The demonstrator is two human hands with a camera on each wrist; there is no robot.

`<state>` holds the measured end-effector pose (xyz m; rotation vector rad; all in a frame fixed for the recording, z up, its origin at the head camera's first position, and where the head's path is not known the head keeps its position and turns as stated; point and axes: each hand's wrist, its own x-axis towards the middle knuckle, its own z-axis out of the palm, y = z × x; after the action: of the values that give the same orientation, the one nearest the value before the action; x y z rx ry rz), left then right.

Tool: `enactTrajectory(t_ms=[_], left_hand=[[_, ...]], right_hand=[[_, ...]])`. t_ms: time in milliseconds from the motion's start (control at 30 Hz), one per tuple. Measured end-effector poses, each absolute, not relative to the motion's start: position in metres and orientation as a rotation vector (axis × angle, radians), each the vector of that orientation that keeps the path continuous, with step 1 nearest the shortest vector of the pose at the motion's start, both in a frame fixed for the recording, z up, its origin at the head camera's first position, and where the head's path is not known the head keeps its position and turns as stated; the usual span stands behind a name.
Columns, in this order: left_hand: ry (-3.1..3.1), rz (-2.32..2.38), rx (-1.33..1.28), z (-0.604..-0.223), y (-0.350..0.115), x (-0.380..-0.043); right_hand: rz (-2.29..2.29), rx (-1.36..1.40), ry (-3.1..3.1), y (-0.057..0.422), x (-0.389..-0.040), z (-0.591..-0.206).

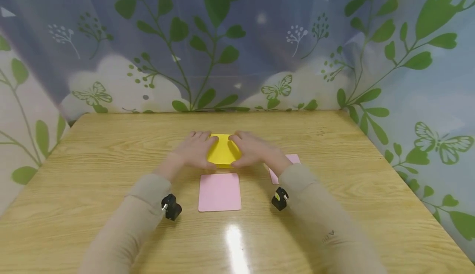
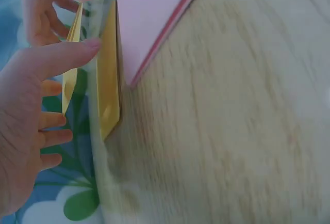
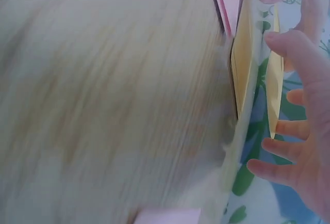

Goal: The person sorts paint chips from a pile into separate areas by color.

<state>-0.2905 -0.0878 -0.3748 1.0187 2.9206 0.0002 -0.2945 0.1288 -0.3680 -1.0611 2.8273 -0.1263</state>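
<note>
A thin yellow square card [image 1: 223, 148] is held level above the table between both hands. My left hand [image 1: 193, 150] grips its left side, thumb nearer me and fingers on the far side. On the opposite side my right hand [image 1: 252, 148] holds it in a mirrored way. Both wrist views show a gap between this card and a second yellow square [image 2: 108, 79] lying flat on the table below. Directly in front of the hands lies a pink square card [image 1: 219, 192] with rounded corners. Another pink card [image 1: 293, 158] is partly covered by the right wrist.
The wooden table [image 1: 130, 134] ends at a curtain [image 1: 230, 84] printed with leaves and butterflies, which hangs behind it and along the sides. A black wrist camera [image 1: 171, 207] sits at the left cuff and another camera [image 1: 280, 198] at the right.
</note>
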Motion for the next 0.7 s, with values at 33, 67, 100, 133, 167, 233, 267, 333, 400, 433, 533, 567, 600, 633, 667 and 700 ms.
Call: enactTrajectory(t_ms=[33, 67, 100, 133, 167, 233, 267, 333, 400, 433, 533, 567, 600, 633, 667, 700], left_hand=[[2.913, 0.009, 1.014, -0.375, -0.09, -0.291], [2.907, 0.014, 1.013, -0.376, -0.093, -0.292], [2.902, 0.016, 1.013, -0.377, -0.095, -0.293], [2.897, 0.014, 1.008, -0.378, -0.097, -0.293], [2.893, 0.025, 1.005, -0.379, -0.098, -0.293], [2.882, 0.022, 0.988, -0.381, -0.101, -0.293], [2.873, 0.024, 0.977, -0.382, -0.103, -0.293], [2.855, 0.033, 0.953, -0.384, -0.104, -0.292], [2.839, 0.029, 0.934, -0.385, -0.105, -0.291], [2.834, 0.032, 0.933, -0.386, -0.105, -0.291], [2.827, 0.032, 0.928, -0.385, -0.106, -0.29], [2.824, 0.028, 0.923, -0.385, -0.106, -0.29], [2.822, 0.034, 0.917, -0.384, -0.106, -0.29], [2.821, 0.037, 0.915, -0.384, -0.106, -0.29], [2.822, 0.04, 0.91, -0.383, -0.106, -0.291], [2.826, 0.041, 0.904, -0.383, -0.105, -0.291]], right_hand=[[-0.123, -1.056, 2.826, 0.125, -0.295, -0.369], [-0.122, -1.053, 2.825, 0.122, -0.296, -0.37], [-0.119, -1.047, 2.822, 0.119, -0.297, -0.371], [-0.117, -1.038, 2.816, 0.116, -0.298, -0.373], [-0.126, -1.023, 2.809, 0.113, -0.299, -0.374], [-0.118, -1.0, 2.795, 0.108, -0.3, -0.378], [-0.11, -0.991, 2.787, 0.105, -0.3, -0.38], [-0.094, -0.973, 2.773, 0.101, -0.3, -0.383], [-0.062, -0.958, 2.765, 0.098, -0.3, -0.384], [-0.056, -0.949, 2.763, 0.097, -0.299, -0.384], [-0.029, -0.93, 2.759, 0.096, -0.297, -0.383], [-0.023, -0.927, 2.757, 0.096, -0.297, -0.382], [-0.037, -0.92, 2.754, 0.096, -0.296, -0.381], [-0.049, -0.912, 2.75, 0.097, -0.296, -0.38], [-0.065, -0.907, 2.744, 0.099, -0.296, -0.379], [-0.077, -0.906, 2.743, 0.101, -0.295, -0.377]])
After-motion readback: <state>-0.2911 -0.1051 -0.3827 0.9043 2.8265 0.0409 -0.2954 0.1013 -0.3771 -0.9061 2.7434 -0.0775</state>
